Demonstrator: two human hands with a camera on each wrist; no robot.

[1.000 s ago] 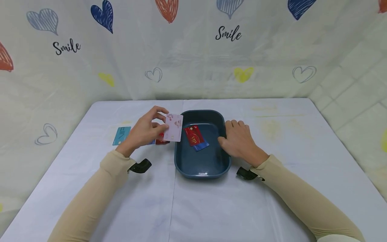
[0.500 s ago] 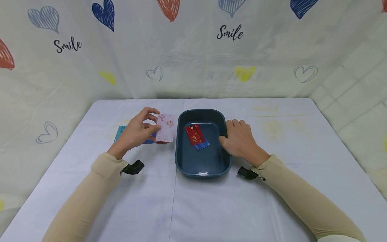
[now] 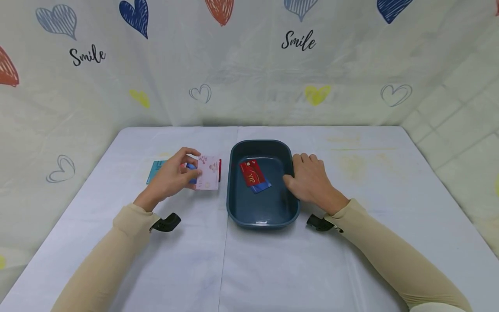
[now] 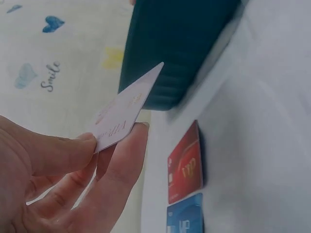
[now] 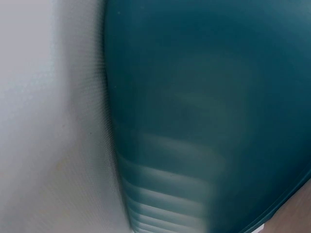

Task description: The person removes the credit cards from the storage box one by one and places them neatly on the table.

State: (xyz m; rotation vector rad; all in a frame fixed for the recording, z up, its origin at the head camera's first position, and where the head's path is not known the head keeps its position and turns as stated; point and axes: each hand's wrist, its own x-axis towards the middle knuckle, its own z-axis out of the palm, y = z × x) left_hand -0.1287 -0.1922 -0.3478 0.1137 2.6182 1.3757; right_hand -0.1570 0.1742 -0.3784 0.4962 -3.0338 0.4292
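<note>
My left hand (image 3: 169,177) pinches a pale pink card (image 3: 208,173) between thumb and fingers, to the left of a dark blue-green plastic tray (image 3: 263,219). In the left wrist view the card is tilted, above a red VIP card (image 4: 186,167) and a blue card (image 4: 187,213) that lie on the table. My right hand (image 3: 313,182) grips the tray's right rim, its thumb over the edge. Inside the tray, a red VIP card (image 3: 252,173) lies partly over a blue card (image 3: 262,186). The right wrist view shows mostly the tray's outer wall (image 5: 194,97).
A teal card (image 3: 154,170) lies on the white-covered table (image 3: 265,268), partly behind my left hand. A pale backdrop (image 3: 249,60) printed with hearts and "Smile" rises along the table's far edge.
My left hand has moved left and slightly nearer with the pink card, from the tray's left rim to over the cards on the table. The right hand stays on the rim.
</note>
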